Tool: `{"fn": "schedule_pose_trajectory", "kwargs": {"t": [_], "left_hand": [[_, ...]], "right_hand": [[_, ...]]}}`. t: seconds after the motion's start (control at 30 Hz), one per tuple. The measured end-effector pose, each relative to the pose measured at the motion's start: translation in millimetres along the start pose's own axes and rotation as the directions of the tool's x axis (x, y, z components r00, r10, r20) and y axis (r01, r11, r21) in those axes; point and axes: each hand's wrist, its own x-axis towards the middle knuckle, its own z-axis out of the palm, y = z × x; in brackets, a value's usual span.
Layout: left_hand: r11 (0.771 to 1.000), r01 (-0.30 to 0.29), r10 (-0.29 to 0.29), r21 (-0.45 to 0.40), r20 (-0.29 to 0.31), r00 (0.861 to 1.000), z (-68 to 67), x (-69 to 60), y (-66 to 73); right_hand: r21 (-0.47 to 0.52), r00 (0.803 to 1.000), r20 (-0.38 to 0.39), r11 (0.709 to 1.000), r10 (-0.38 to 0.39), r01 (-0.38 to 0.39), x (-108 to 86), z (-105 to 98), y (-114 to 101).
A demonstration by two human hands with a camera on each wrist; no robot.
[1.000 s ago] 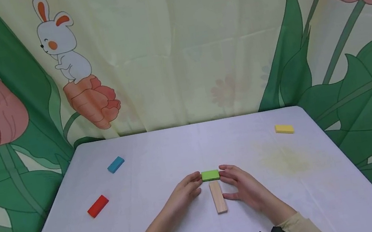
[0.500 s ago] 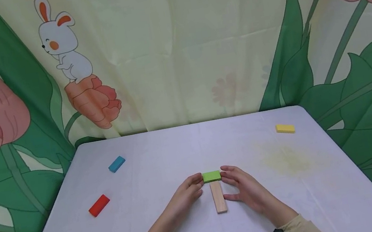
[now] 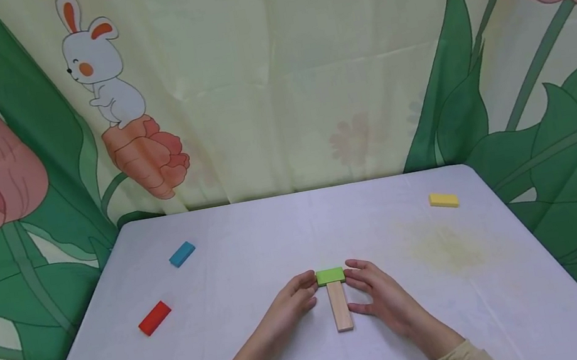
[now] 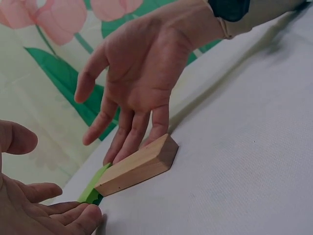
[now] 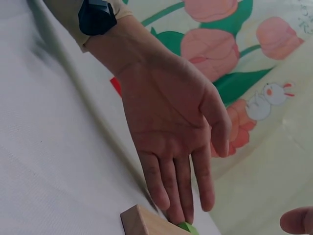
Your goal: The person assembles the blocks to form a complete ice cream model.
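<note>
In the head view a green block (image 3: 330,276) lies crosswise against the far end of a plain wooden block (image 3: 339,306), making a T on the white cloth. My left hand (image 3: 290,302) touches the green block's left end with straight fingertips. Opposite it, fingers of my right hand (image 3: 381,293) touch the right end, and that thumb lies close to the wooden block's side. The left wrist view shows the wooden block (image 4: 142,166) meeting the green block (image 4: 93,188), with the right hand (image 4: 142,78) extended behind. In the right wrist view the left hand's fingers (image 5: 168,183) point down, straight.
A red block (image 3: 154,318) and a blue block (image 3: 182,254) lie on the left of the white table (image 3: 252,237). At the far right lies a yellow block (image 3: 443,200). A printed curtain (image 3: 272,81) hangs behind the far edge.
The green block has moved slightly toward the wooden block, with both hands at its ends. The small gap between the blocks a second ago has closed.
</note>
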Motion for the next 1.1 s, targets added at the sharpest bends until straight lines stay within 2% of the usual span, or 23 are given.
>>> {"fn": "schedule_pose_trajectory", "kwargs": {"t": [0.2, 0.37, 0.57, 0.7, 0.77, 0.83, 0.93, 1.03, 1.1], "left_hand": [[1.000, 0.000, 0.000, -0.016, 0.012, 1.000, -0.8, -0.2, -1.0], [0.999, 0.009, -0.009, -0.031, 0.014, 1.000, -5.2, -2.2, -0.6], [0.999, 0.034, -0.033, -0.007, 0.018, 0.999, -19.5, -11.3, 0.8], [0.999, 0.028, -0.028, 0.024, -0.002, 1.000, -33.2, -15.8, 4.5], [0.999, 0.026, -0.025, 0.039, -0.023, 0.999, -40.4, -17.5, 6.7], [0.998, 0.030, -0.027, 0.056, -0.049, 0.998, -47.8, -20.3, 8.6], [0.997, 0.032, -0.027, 0.065, -0.083, 0.996, -59.7, -26.1, 10.2], [0.998, 0.024, -0.018, 0.062, -0.098, 0.995, -72.6, -33.4, 10.9], [0.997, 0.022, -0.014, 0.074, -0.115, 0.993, -81.5, -38.2, 10.2]], "right_hand": [[-0.003, 1.000, -0.022, 1.000, -0.006, 0.006, -1.5, 1, 0], [-0.042, 0.999, -0.038, 0.999, -0.007, 0.006, -1.0, 0, 0], [-0.151, 0.999, -0.036, 0.988, -0.038, 0.032, -1.0, -5, -5], [-0.254, 0.998, -0.044, 0.966, -0.051, 0.038, 1.4, -10, -10], [-0.341, 0.996, -0.056, 0.939, -0.069, 0.046, 3.5, -12, -10], [-0.434, 0.993, -0.056, 0.898, -0.102, 0.068, 5.3, -13, -9], [-0.568, 0.987, -0.036, 0.816, -0.155, 0.107, 5.8, -14, -5], [-0.635, 0.980, 0.004, 0.756, -0.201, 0.157, 3.9, -14, 0], [-0.679, 0.969, 0.052, 0.703, -0.241, 0.212, 3.8, -15, 2]]}}
